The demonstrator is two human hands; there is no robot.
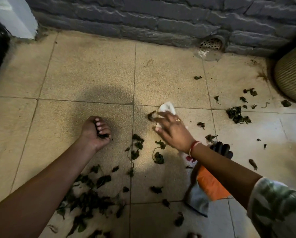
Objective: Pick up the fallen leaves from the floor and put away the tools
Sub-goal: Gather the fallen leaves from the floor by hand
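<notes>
Scattered across a beige tiled floor [85,69] lie dark wilted leaves [92,198]. The left hand [95,133] is clenched around a few of them. The right hand [171,129], fingers spread and blurred, is stretched over a crumpled white paper [168,107] and seems to touch one leaf. An orange-and-grey glove [209,184] lies beneath its forearm.

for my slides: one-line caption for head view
Left hand grips dark wilted leaves; right hand reaches for another leaf on the beige tiled floor.
</notes>
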